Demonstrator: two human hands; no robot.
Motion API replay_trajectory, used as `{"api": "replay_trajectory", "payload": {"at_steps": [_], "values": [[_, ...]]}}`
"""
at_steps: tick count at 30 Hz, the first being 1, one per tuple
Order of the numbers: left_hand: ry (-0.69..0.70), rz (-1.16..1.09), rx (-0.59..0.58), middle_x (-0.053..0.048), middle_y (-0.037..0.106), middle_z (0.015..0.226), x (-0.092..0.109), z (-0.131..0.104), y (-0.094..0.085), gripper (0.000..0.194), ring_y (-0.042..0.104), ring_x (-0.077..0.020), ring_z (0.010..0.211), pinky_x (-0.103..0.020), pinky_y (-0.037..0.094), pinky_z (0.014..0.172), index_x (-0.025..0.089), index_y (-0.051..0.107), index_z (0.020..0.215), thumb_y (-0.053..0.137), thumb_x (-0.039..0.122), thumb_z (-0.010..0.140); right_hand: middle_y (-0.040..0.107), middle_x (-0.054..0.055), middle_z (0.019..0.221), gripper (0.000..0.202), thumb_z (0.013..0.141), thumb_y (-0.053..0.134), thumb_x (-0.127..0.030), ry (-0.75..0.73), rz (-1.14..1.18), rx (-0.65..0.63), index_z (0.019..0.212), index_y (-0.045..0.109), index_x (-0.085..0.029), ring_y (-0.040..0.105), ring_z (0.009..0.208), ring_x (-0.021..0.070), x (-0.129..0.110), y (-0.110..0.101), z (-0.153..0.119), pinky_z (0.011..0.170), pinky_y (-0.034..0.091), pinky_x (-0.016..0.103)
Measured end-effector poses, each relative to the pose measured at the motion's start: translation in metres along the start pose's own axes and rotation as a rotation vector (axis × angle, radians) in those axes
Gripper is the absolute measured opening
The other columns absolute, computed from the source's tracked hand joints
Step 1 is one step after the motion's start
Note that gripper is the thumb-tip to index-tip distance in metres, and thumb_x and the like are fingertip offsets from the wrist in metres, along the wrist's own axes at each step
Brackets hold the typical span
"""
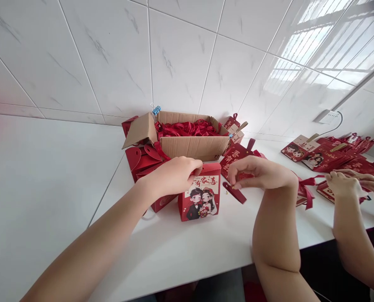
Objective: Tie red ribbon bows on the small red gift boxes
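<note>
On the white table (42, 188), a red box (140, 160) sits just behind the left hand (180, 175), so a careless wrist swing could knock it. That hand's gripping the top of the printed box (202, 199), which stands upright; squeeze too hard and the card probably creases. Then the dark red strap (239, 196), one end pinched in the right hand (258, 173), and a slack pinch could lose it
</note>
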State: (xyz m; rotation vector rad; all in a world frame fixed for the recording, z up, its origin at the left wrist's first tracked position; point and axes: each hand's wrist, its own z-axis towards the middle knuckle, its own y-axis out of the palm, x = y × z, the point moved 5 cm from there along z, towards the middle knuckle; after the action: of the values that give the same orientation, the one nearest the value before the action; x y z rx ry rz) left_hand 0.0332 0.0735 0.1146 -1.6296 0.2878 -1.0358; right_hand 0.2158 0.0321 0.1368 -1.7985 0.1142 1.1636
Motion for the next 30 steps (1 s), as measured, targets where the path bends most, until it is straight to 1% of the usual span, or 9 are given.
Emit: {"api": "replay_trajectory", "payload": {"at_steps": [2, 5, 11, 16, 19, 23, 25, 27, 30], "values": [[-0.013, -0.023, -0.005, 0.0, 0.06, 0.075, -0.003, 0.001, 0.0, 0.005, 0.047, -0.013, 0.054, -0.027, 0.029, 0.048, 0.023, 0.049, 0.082, 0.049, 0.019, 0.078, 0.064, 0.004, 0.077, 0.014, 0.086, 0.063, -0.028, -0.105, 0.047, -0.147, 0.084, 0.063, -0.013, 0.058, 0.071, 0.0108, -0.002, 0.005, 0.001, 0.067, 0.049, 0.023], [-0.013, -0.031, -0.017, 0.002, 0.059, 0.071, -0.005, 0.001, -0.001, 0.009, 0.043, -0.0118, 0.048, -0.026, 0.029, 0.047, 0.025, 0.049, 0.087, 0.049, 0.02, 0.079, 0.064, 0.005, 0.077, 0.014, 0.085, 0.064, -0.026, -0.204, 0.126, -0.248, 0.083, 0.064, -0.012, 0.058, 0.071, 0.0108, 0.004, 0.009, 0.008, 0.068, 0.049, 0.023], [0.009, -0.025, -0.034, 0.0, 0.059, 0.072, -0.007, 0.001, -0.003, 0.008, 0.043, -0.0121, 0.049, -0.026, 0.029, 0.047, 0.024, 0.056, 0.084, 0.051, 0.024, 0.078, 0.06, 0.002, 0.073, 0.026, 0.081, 0.069, -0.039, -0.177, 0.213, -0.254, 0.079, 0.061, -0.014, 0.057, 0.067, 0.01, 0.042, 0.005, 0.023, 0.066, 0.049, 0.023], [0.011, -0.027, -0.034, -0.002, 0.06, 0.076, -0.012, 0.001, -0.003, 0.009, 0.044, -0.0133, 0.054, -0.027, 0.029, 0.047, 0.025, 0.058, 0.084, 0.053, 0.028, 0.078, 0.058, 0.001, 0.071, 0.029, 0.08, 0.069, -0.041, -0.207, 0.22, -0.216, 0.077, 0.06, -0.014, 0.056, 0.066, 0.0097, 0.053, 0.002, 0.027, 0.063, 0.049, 0.023], [0.003, -0.034, -0.046, -0.001, 0.06, 0.074, -0.013, 0.001, -0.003, 0.008, 0.041, -0.0129, 0.051, -0.027, 0.028, 0.046, 0.025, 0.058, 0.083, 0.053, 0.027, 0.078, 0.058, 0.001, 0.071, 0.027, 0.08, 0.07, -0.038, -0.189, 0.239, -0.159, 0.079, 0.061, -0.013, 0.055, 0.065, 0.0096, 0.05, 0.0, 0.029, 0.06, 0.047, 0.022], [-0.007, -0.031, -0.046, 0.0, 0.061, 0.075, -0.013, 0.002, -0.003, 0.007, 0.043, -0.0125, 0.051, -0.026, 0.029, 0.045, 0.025, 0.057, 0.083, 0.051, 0.027, 0.079, 0.062, 0.001, 0.074, 0.02, 0.08, 0.07, -0.032, -0.09, 0.208, 0.052, 0.083, 0.063, -0.013, 0.055, 0.067, 0.0099, 0.036, -0.004, 0.03, 0.062, 0.047, 0.023], [-0.005, -0.041, -0.047, 0.0, 0.062, 0.076, -0.013, 0.002, -0.003, 0.007, 0.047, -0.0129, 0.053, -0.026, 0.031, 0.046, 0.024, 0.056, 0.082, 0.05, 0.028, 0.08, 0.065, 0.002, 0.078, 0.016, 0.081, 0.068, -0.03, -0.079, 0.143, 0.137, 0.085, 0.064, -0.015, 0.058, 0.069, 0.0106, 0.022, -0.002, 0.031, 0.065, 0.048, 0.024], [0.001, -0.056, -0.053, 0.0, 0.063, 0.076, -0.014, 0.003, -0.002, 0.009, 0.05, -0.0134, 0.055, -0.026, 0.032, 0.047, 0.024, 0.055, 0.081, 0.05, 0.031, 0.081, 0.068, 0.003, 0.082, 0.012, 0.082, 0.065, -0.027, -0.09, 0.044, 0.185, 0.086, 0.066, -0.016, 0.061, 0.073, 0.012, 0.008, 0.002, 0.033, 0.068, 0.05, 0.025], [0.012, -0.057, -0.058, 0.001, 0.061, 0.072, -0.015, 0.003, -0.001, 0.01, 0.048, -0.0132, 0.054, -0.026, 0.032, 0.047, 0.023, 0.054, 0.079, 0.049, 0.032, 0.083, 0.07, 0.002, 0.086, 0.009, 0.082, 0.061, -0.02, -0.053, -0.132, 0.253, 0.087, 0.067, -0.017, 0.063, 0.076, 0.0135, -0.002, 0.007, 0.04, 0.069, 0.05, 0.026]]}}
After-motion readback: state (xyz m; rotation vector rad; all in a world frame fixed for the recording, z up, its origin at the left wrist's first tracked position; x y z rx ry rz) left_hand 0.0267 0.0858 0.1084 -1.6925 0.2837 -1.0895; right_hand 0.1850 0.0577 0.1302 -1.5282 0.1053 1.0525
